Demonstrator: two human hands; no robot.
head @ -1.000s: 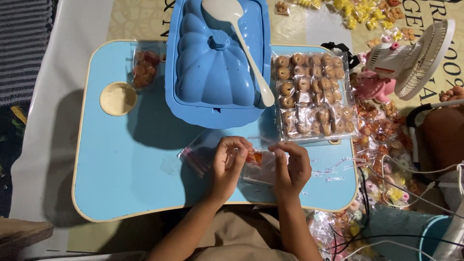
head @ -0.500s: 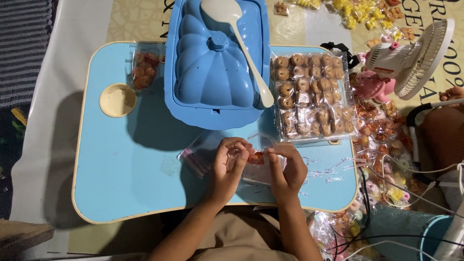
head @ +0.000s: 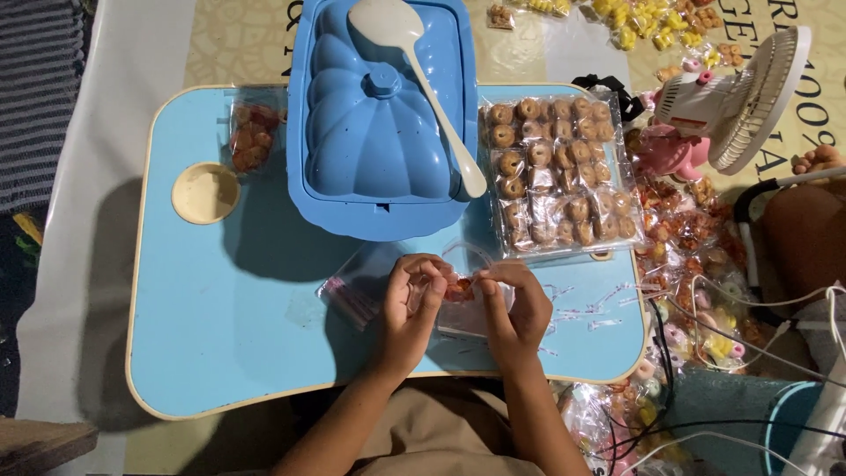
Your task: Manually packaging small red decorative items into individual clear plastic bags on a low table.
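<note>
Small clear bag (head: 460, 304) pinched between left hand (head: 410, 304) and right hand (head: 515, 308), both closed on it, lying crosswise near the surface's (head: 229, 335) front edge.

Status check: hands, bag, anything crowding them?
Left hand and right hand both pinching small clear bag, orange bits inside. Bag low over blue table. Blue lidded box just beyond, apart from hands.

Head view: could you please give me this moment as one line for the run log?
left hand: pinching small clear bag | right hand: pinching same bag | bag: orange snack inside, above blue table | blue lidded container: behind hands
</note>
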